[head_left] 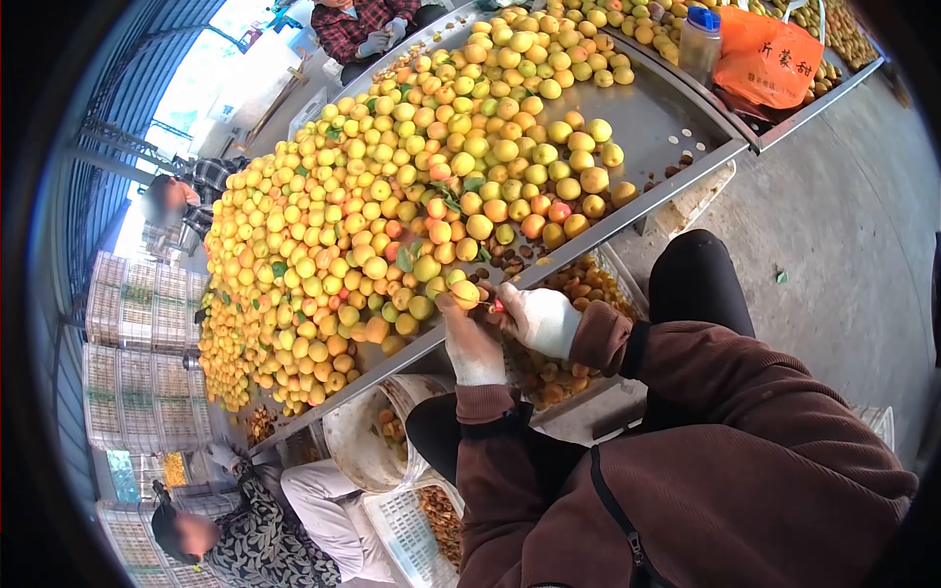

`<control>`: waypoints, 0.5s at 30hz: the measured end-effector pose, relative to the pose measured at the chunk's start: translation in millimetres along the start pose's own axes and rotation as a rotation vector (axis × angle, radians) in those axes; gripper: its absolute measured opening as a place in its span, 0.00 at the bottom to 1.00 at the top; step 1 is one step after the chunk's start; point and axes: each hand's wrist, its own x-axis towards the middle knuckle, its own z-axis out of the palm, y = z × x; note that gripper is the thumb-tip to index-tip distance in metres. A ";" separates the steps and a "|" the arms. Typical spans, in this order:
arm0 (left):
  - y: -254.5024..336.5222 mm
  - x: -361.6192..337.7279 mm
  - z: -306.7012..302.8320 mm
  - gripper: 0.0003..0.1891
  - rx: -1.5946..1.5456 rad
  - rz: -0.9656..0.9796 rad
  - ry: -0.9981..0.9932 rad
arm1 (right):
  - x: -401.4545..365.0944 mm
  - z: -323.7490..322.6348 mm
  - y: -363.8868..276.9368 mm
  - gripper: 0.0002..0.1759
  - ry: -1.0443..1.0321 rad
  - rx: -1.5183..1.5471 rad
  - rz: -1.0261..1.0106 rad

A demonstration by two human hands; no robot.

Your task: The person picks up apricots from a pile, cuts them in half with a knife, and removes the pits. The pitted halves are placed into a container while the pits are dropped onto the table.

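Note:
My left hand (472, 345), in a soiled white glove, is closed around a yellow apricot (465, 293) at the near edge of the metal table (647, 118). Close against it, my gloved right hand (542, 318) grips a small red-handled tool (499, 306); its working end is too small to make out. Beyond my hands spreads a large heap of yellow and orange apricots (323, 235) with some green leaves. Dark pits (508, 260) lie on the metal just past my fingers. Below my hands, a crate holds split apricots (588, 284).
A white bucket (358, 441) and a white crate (397, 529) with brown pieces stand at lower left. Several people sit around the table, one in a leaf-patterned top (265, 539). A blue-lidded bottle (700, 49) and an orange bag (769, 61) are at upper right.

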 end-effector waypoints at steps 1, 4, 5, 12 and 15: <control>-4.0 1.9 -5.1 0.32 -0.053 -0.023 -0.035 | -0.1 -2.7 -0.4 0.16 -0.033 0.031 0.045; 1.2 -10.5 13.4 0.30 -0.095 0.034 0.061 | -0.2 -1.1 -0.5 0.16 -0.072 0.107 0.077; 1.9 -10.4 13.1 0.30 -0.094 0.037 0.061 | -0.3 0.7 -0.6 0.17 -0.079 0.155 0.069; 6.9 -7.5 9.8 0.21 -0.250 -0.018 -0.011 | 1.2 0.8 -3.9 0.22 -0.091 0.342 0.165; 5.3 -5.1 10.3 0.21 -0.265 -0.040 -0.017 | -0.8 1.1 -1.9 0.24 -0.091 0.485 0.161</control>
